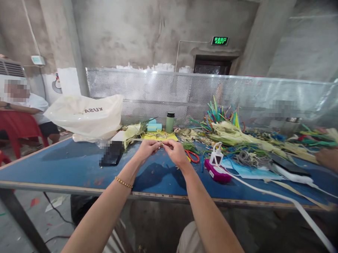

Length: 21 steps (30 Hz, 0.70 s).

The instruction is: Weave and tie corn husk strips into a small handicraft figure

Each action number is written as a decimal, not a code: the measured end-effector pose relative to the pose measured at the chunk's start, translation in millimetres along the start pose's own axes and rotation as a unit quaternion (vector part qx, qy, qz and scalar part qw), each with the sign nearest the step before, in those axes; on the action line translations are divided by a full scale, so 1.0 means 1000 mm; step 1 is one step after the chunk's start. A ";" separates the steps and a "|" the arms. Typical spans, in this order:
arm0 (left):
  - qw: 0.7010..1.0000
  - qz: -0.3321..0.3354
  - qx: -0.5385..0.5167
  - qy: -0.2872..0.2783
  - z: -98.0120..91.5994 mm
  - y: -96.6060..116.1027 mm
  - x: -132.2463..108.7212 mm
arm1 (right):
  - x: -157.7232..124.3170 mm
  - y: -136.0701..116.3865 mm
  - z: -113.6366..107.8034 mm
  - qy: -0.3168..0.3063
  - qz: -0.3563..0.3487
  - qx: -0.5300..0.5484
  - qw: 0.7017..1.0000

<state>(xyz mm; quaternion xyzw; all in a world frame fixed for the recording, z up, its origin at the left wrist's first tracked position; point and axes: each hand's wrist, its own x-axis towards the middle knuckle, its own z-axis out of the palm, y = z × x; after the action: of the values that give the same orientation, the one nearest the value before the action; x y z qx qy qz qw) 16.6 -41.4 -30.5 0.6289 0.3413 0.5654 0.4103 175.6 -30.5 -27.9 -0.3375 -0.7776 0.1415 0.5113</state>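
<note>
Over the blue table my left hand [149, 148] and my right hand [174, 150] meet fingertip to fingertip, both closed in a pinch. Something small and pale shows between the fingertips, too small to name. Just behind the hands lies a yellow sheet [168, 136] with dry scraps on it. A green bottle [170, 123] with a black lid stands upright behind that sheet. Left of my left hand are pale husk-like leaves [133, 131] and a dark phone-like object [115, 159], partly blurred out. A red-orange loop [193, 157] lies right of my right hand.
A purple box [217, 172] with a white charger and cable stands right of my hands. Heaps of husks [236, 135], coloured stems [214, 113] and cord-like coils [248, 156] spread beyond. A large white bag [87, 117] sits left. Another person's hand [331, 159] reaches in at right.
</note>
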 end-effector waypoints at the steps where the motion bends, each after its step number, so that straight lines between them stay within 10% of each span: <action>1: 1.000 -0.013 -0.025 -0.008 0.000 0.000 0.000 | 0.000 0.000 -0.001 0.003 0.013 0.014 1.000; 8: 0.989 -0.049 -0.140 0.008 -0.003 0.004 -0.001 | 0.000 -0.005 -0.006 0.006 0.081 0.111 0.990; 21: 0.999 0.013 -0.024 0.034 0.003 0.003 -0.001 | 0.000 -0.005 -0.003 0.002 0.077 0.100 0.992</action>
<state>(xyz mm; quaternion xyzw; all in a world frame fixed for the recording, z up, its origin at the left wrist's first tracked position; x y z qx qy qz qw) 19.1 -43.8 -27.7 0.6039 0.3327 0.5997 0.4063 176.6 -34.4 -24.1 -0.3437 -0.7304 0.2568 0.5315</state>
